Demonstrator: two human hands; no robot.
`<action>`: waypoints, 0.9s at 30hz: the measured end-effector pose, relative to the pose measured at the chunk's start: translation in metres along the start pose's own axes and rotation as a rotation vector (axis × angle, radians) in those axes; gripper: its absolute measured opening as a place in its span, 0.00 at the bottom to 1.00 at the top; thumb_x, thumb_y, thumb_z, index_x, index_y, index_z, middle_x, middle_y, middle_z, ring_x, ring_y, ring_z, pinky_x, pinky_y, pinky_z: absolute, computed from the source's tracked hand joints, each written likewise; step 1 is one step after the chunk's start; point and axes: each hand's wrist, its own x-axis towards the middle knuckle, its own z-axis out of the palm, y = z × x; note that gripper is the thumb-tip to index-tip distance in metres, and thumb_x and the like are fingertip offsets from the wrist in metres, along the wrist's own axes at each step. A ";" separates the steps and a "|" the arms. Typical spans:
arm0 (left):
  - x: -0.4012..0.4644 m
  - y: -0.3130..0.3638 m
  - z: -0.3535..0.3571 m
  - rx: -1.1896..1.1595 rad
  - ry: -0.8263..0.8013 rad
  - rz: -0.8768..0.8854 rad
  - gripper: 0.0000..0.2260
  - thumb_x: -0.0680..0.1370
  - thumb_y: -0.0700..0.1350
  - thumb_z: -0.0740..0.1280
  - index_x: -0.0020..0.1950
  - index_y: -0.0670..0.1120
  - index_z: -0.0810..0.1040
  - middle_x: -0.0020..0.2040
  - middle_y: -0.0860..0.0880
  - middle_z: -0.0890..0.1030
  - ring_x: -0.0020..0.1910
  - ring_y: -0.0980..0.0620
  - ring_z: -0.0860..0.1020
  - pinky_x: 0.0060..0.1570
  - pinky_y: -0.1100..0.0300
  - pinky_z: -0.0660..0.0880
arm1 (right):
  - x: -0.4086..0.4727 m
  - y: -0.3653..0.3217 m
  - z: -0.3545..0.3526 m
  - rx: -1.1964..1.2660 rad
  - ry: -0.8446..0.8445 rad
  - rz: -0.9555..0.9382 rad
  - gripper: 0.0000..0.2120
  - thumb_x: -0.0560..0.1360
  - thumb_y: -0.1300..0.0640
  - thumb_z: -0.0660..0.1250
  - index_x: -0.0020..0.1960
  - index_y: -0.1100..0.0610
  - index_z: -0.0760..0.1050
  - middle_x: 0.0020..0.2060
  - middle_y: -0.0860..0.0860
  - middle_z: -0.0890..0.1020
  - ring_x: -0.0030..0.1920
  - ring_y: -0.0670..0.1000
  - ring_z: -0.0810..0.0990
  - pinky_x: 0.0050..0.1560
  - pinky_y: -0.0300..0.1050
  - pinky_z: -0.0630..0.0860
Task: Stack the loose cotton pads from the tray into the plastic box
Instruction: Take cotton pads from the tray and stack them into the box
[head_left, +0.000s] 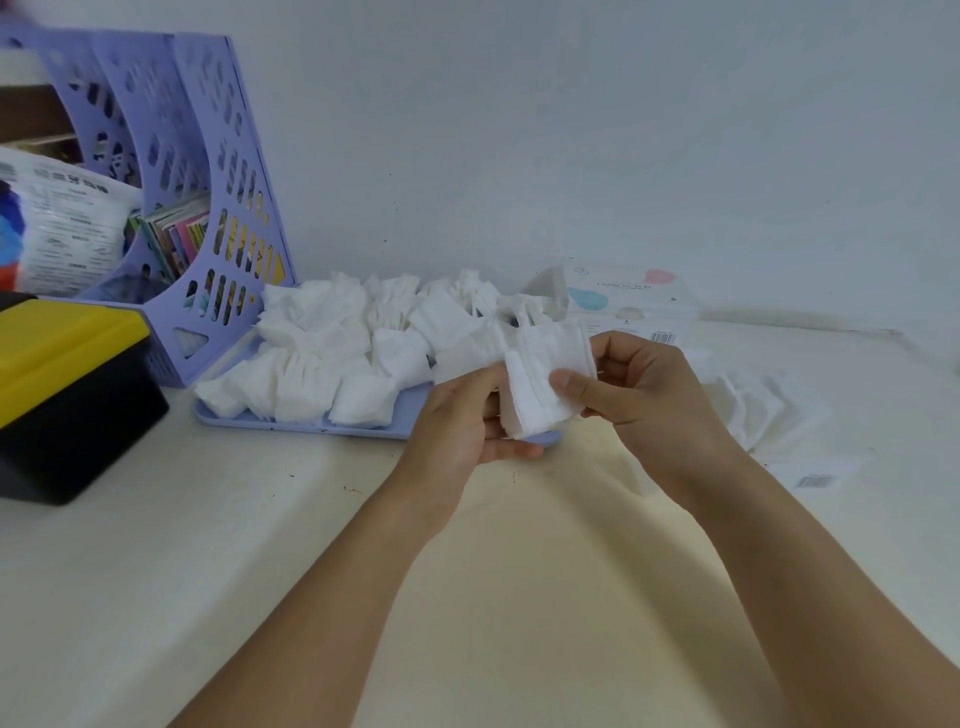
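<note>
Heaped high across the lilac tray (291, 422): loose cotton pads (332, 358). Above its near corner, a fanned bundle (540, 384), pinched between left hand (467, 415) and right hand (634, 384). Uneven edges; likely to slip and scatter if loosened. Plastic box not clearly identifiable.

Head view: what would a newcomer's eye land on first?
Both hands, left and right, hold a small stack of white square cotton pads at centre frame. Behind it, the flat lilac plastic tray holds heaps of loose white cotton pads. At far left stand a lilac perforated file rack and a yellow-lidded black box.
</note>
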 end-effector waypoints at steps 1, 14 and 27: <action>-0.001 0.001 0.001 -0.008 0.002 0.007 0.10 0.83 0.48 0.63 0.53 0.48 0.84 0.50 0.43 0.87 0.48 0.46 0.86 0.40 0.57 0.82 | 0.000 0.000 0.001 -0.005 0.013 -0.012 0.05 0.75 0.64 0.74 0.50 0.61 0.82 0.45 0.54 0.87 0.42 0.51 0.83 0.43 0.42 0.79; 0.001 -0.004 -0.004 -0.036 0.076 0.036 0.09 0.82 0.41 0.65 0.60 0.43 0.82 0.55 0.42 0.86 0.54 0.45 0.85 0.43 0.61 0.81 | -0.012 -0.014 0.012 0.190 -0.159 0.231 0.13 0.77 0.54 0.70 0.38 0.60 0.78 0.31 0.52 0.77 0.29 0.48 0.72 0.29 0.37 0.69; 0.001 -0.004 0.001 -0.010 0.038 0.039 0.12 0.84 0.45 0.61 0.54 0.45 0.84 0.52 0.42 0.86 0.52 0.43 0.85 0.42 0.57 0.82 | -0.012 -0.008 0.019 -0.008 0.001 0.141 0.15 0.79 0.54 0.70 0.38 0.62 0.76 0.28 0.57 0.80 0.25 0.51 0.72 0.24 0.40 0.67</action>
